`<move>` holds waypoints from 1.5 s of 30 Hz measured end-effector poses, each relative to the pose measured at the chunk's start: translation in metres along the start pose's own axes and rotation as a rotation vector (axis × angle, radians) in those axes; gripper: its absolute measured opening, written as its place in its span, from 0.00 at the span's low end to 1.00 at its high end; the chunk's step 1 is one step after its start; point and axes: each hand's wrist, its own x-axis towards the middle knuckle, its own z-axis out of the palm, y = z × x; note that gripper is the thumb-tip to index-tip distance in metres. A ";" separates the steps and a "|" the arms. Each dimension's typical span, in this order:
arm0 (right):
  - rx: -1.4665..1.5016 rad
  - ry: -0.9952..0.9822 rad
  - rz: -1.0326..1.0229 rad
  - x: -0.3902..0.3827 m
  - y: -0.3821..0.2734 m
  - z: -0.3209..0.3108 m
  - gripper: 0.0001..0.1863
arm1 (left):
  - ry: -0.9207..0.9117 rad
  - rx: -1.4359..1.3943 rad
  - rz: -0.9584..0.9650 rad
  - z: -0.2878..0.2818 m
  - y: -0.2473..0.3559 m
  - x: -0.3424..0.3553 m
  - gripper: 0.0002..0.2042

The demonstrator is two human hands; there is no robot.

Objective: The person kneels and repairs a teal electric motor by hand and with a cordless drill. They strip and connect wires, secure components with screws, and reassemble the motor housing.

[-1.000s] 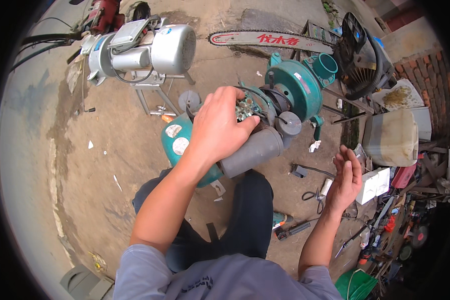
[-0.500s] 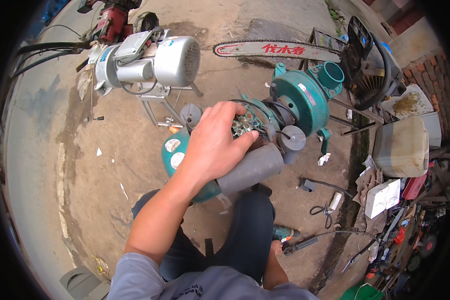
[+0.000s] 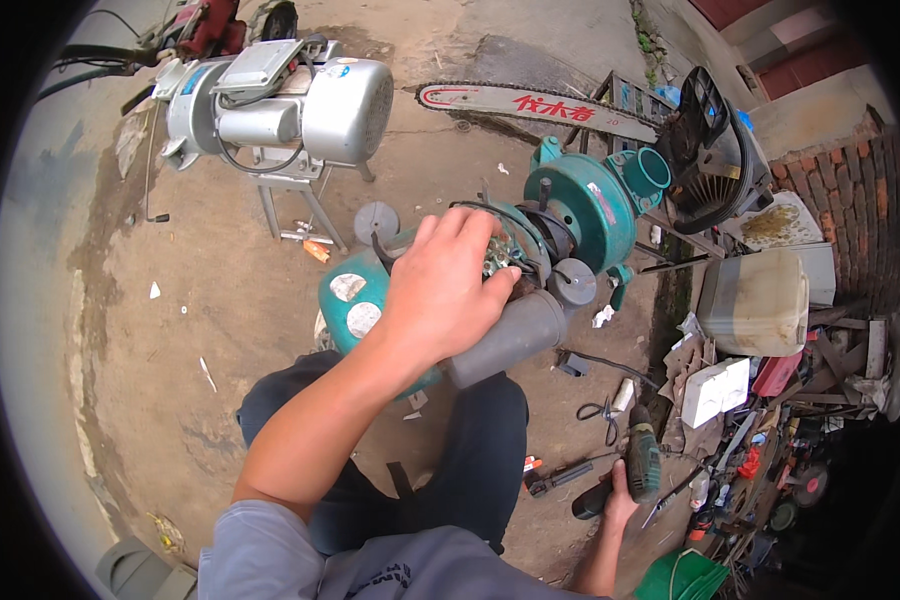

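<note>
My left hand lies over a green electric water pump, its thumb and fingers apart around the wiring terminals on the motor. The fingertips are partly hidden. Under the thumb side runs a grey cylindrical housing. Two grey round capacitors, one left and one right, hang on black wires. Low on the right, my right hand is closed round the handle of a green and black cordless drill, held above the ground and away from the pump.
Behind the pump are a silver electric motor on a metal stand and a chainsaw. To the right stand a dirty plastic jug, a white box and piled scrap and tools. Black-handled scissors lie on the concrete.
My right hand has lifted the cordless drill off the ground and moved it right and up. My left hand stays on the pump. The view has shifted a little.
</note>
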 end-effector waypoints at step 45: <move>-0.740 -0.856 -0.662 -0.004 -0.445 0.150 0.27 | 0.030 -0.067 0.000 0.004 -0.002 0.001 0.17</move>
